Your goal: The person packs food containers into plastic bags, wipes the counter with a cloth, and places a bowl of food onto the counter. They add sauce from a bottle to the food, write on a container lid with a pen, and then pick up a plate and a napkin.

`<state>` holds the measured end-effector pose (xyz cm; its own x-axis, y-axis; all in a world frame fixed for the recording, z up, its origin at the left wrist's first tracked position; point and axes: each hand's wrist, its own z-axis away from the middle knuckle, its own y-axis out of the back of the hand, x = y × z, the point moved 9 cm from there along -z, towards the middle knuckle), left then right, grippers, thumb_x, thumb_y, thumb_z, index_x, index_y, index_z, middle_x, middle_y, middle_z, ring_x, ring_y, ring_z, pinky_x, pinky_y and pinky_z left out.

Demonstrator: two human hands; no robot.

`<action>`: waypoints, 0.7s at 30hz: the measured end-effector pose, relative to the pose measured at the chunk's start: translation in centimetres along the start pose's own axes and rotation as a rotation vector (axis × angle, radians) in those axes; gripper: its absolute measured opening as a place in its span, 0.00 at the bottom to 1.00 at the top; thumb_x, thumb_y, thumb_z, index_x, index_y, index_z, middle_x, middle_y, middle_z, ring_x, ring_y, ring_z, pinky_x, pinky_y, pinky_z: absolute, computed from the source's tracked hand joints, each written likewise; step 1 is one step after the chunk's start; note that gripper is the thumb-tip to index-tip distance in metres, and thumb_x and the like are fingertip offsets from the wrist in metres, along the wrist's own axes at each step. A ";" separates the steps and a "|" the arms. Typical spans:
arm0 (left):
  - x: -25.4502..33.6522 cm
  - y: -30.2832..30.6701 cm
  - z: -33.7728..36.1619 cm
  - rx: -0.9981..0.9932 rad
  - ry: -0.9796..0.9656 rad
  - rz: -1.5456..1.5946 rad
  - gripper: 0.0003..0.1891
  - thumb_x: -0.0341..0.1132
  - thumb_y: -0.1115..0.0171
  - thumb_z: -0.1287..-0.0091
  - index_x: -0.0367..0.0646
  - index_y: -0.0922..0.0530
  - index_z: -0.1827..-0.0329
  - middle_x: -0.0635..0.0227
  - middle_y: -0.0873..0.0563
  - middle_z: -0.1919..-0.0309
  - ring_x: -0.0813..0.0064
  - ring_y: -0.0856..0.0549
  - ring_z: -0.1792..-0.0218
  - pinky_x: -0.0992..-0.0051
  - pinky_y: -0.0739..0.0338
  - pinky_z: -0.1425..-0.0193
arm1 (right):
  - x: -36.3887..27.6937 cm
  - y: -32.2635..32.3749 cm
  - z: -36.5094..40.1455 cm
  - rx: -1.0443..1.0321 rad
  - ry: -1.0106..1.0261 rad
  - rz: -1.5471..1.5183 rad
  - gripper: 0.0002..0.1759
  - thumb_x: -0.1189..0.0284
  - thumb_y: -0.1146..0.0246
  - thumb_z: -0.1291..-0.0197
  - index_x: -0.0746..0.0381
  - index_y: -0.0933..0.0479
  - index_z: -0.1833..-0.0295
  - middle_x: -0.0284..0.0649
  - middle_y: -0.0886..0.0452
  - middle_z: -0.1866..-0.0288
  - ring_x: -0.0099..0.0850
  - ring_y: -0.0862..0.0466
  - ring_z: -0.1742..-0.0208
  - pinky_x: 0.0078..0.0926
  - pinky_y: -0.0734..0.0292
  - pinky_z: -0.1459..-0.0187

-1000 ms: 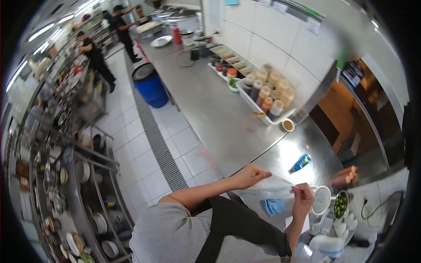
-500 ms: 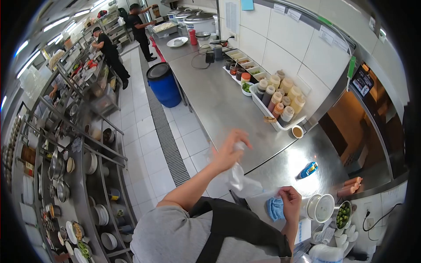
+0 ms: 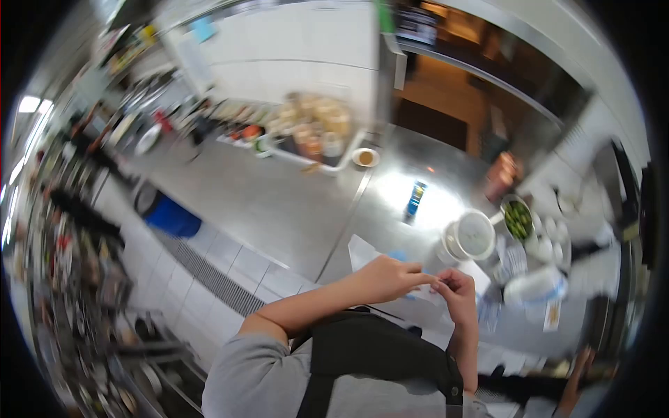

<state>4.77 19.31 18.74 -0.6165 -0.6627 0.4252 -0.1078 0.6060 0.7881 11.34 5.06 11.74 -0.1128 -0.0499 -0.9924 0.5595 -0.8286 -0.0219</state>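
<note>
My left hand [image 3: 391, 279] reaches in from the left over the near edge of the steel counter [image 3: 279, 209], its fingers together and pointing right. Its fingertips meet those of my right hand [image 3: 456, 289], which is closed in a pinch. What lies between the fingertips is too small and blurred to name. Behind my left hand is a white sheet-like thing [image 3: 360, 252], with a bit of blue cloth [image 3: 397, 256] beside it. A white tub [image 3: 475, 235] stands just beyond my right hand, and a blue packet [image 3: 416, 199] lies farther back.
Sauce bottles [image 3: 310, 132] stand in a white tray, a cup of brown sauce [image 3: 366, 157] at its corner. Green pieces fill a bowl [image 3: 518, 219] at right. A blue barrel [image 3: 171, 214] stands on the floor. Another person's hand [image 3: 582, 366] shows at lower right.
The view has turned right. My left hand has come over to my right hand, and the clear plastic that hung below it no longer shows distinctly.
</note>
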 end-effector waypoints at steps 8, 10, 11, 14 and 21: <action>6.3 -5.8 -5.8 -0.093 -0.205 0.101 0.16 0.32 0.27 0.40 0.54 0.12 0.48 0.74 0.15 0.58 0.78 0.14 0.73 0.74 0.20 0.72 | 1.5 8.8 7.5 0.260 0.036 -0.046 0.05 0.76 0.33 0.34 0.67 0.16 0.59 0.32 0.15 0.68 0.18 0.19 0.65 0.20 0.24 0.60; 8.6 -7.6 -7.5 -0.096 -0.326 0.140 0.14 0.31 0.27 0.39 0.51 0.12 0.50 0.74 0.15 0.60 0.76 0.14 0.72 0.75 0.21 0.73 | 1.5 10.1 9.0 0.316 0.018 0.013 0.05 0.75 0.33 0.34 0.67 0.16 0.58 0.32 0.16 0.68 0.18 0.20 0.66 0.20 0.24 0.60; 9.7 -8.3 -8.5 -0.085 -0.379 0.157 0.13 0.31 0.27 0.39 0.50 0.12 0.51 0.73 0.15 0.61 0.75 0.14 0.72 0.75 0.21 0.73 | 1.1 10.9 9.8 0.336 0.005 0.059 0.06 0.75 0.33 0.34 0.67 0.16 0.57 0.32 0.16 0.68 0.18 0.20 0.66 0.20 0.24 0.60; 10.9 -10.4 -11.5 -0.030 -0.367 0.259 0.10 0.28 0.31 0.42 0.46 0.15 0.58 0.69 0.15 0.69 0.67 0.14 0.73 0.69 0.23 0.73 | -0.3 13.7 12.1 0.369 0.059 0.136 0.07 0.74 0.34 0.33 0.65 0.16 0.53 0.31 0.16 0.67 0.17 0.20 0.63 0.18 0.25 0.58; 12.9 -15.3 -19.5 -0.016 -0.049 0.492 0.06 0.26 0.32 0.35 0.36 0.20 0.69 0.59 0.17 0.75 0.61 0.17 0.75 0.69 0.27 0.71 | -3.8 23.5 18.2 0.602 0.247 0.019 0.08 0.76 0.31 0.35 0.63 0.17 0.51 0.34 0.15 0.60 0.22 0.18 0.56 0.24 0.23 0.52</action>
<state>13.64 -7.10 20.85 -0.6275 -0.2782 0.7272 0.2168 0.8346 0.5064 9.99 -24.34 17.22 0.1250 0.0028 -0.9922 -0.0062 -1.0000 -0.0036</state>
